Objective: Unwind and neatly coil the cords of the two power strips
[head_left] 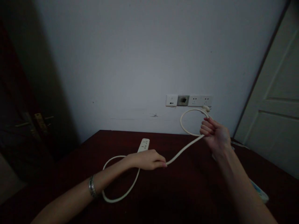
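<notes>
Left hand (149, 160): closed, pinching the cord (184, 148) above the surface (187, 186).
Right hand (215, 132): closed around a cord loop near the wall sockets (189, 100).
Power strip (143, 145): flat on surface.

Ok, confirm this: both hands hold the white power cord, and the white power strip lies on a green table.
Not green: the head view shows a dark red table. The left hand and right hand do hold the white power cord, and the white power strip lies on it.

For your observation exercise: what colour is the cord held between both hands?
Cream-white, a round flexible power cord; clearest in the head view.
</notes>
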`<state>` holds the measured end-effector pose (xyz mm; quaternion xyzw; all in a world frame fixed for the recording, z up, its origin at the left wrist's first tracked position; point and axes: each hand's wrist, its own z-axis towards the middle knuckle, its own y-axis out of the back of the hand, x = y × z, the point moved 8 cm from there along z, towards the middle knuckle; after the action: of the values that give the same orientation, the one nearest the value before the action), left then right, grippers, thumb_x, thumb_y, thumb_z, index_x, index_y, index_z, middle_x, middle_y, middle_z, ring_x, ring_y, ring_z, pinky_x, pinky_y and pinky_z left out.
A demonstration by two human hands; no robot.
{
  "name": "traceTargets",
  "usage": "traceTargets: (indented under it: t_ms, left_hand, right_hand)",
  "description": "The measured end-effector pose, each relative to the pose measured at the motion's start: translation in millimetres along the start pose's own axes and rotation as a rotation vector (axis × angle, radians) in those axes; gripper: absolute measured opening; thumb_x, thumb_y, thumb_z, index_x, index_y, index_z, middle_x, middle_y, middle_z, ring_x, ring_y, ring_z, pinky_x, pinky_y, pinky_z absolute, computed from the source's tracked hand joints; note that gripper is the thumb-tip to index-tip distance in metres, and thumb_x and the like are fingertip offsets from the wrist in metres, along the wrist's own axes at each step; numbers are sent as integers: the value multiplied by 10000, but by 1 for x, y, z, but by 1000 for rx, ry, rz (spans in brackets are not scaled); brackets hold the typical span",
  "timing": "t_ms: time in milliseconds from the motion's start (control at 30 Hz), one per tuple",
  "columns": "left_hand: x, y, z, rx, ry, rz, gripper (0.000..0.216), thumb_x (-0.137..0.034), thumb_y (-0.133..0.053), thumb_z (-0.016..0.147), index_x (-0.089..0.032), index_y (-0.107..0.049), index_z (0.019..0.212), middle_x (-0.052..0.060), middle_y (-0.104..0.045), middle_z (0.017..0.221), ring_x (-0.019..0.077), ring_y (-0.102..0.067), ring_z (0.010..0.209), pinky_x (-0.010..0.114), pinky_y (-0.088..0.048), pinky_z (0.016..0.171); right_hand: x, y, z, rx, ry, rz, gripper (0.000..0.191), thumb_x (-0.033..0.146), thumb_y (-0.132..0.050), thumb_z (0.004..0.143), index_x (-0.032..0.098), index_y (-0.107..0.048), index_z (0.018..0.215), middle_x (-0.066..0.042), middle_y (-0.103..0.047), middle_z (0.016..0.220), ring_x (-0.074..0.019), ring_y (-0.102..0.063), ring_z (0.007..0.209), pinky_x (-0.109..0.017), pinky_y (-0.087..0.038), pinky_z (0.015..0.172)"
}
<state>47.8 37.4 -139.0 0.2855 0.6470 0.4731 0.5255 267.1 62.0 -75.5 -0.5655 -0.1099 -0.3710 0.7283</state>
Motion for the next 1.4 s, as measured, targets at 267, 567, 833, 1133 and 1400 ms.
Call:
traceTargets:
  t_ms: [267,567,833,1133,1400]
  left_hand:
    - [72,-9,-21,182,293,-842,426,-523,-540,787,-149,-496,587,-67,-256,448,48,-175,391,210,-105,388]
    - [155,26,-65,113,400,-1035,409,-403,-686,693,-160,-406,519,-76,-257,413,25,-167,361,183,-81,369]
    - [198,81,-86,-285,517,-975,335,-406,-702,654,-138,-504,619,-95,-240,433,9,-144,354,164,-68,355]
    - [135,138,-92,-831,554,-612,330,-439,-645,653,-119,-573,611,-82,-277,398,27,-185,353,204,-88,388]
    - [79,131,-66,-1205,519,-259,341,-437,-559,712,-120,-666,650,27,-565,538,127,-473,528,240,-299,515]
  right_hand:
    - [4,-13,-8,66,-16,38,95,124,-508,814,117,-539,725,92,-172,515,-27,-123,375,-126,-199,309]
    - [15,-15,-11,64,-14,-123,151,150,-476,832,126,-570,717,87,-105,531,-43,-29,432,-132,-134,327]
    - [-32,-23,-9,115,-181,-379,110,217,-609,741,162,-518,713,105,-185,465,-13,-103,378,-135,-90,344]
    - [-89,-27,-17,145,-412,-577,272,298,-645,683,195,-395,713,121,-262,422,-6,-161,323,-134,-84,328]
    - [-121,-36,-23,193,-453,-519,306,310,-637,675,203,-351,688,128,-268,402,-9,-145,316,-133,-83,317]
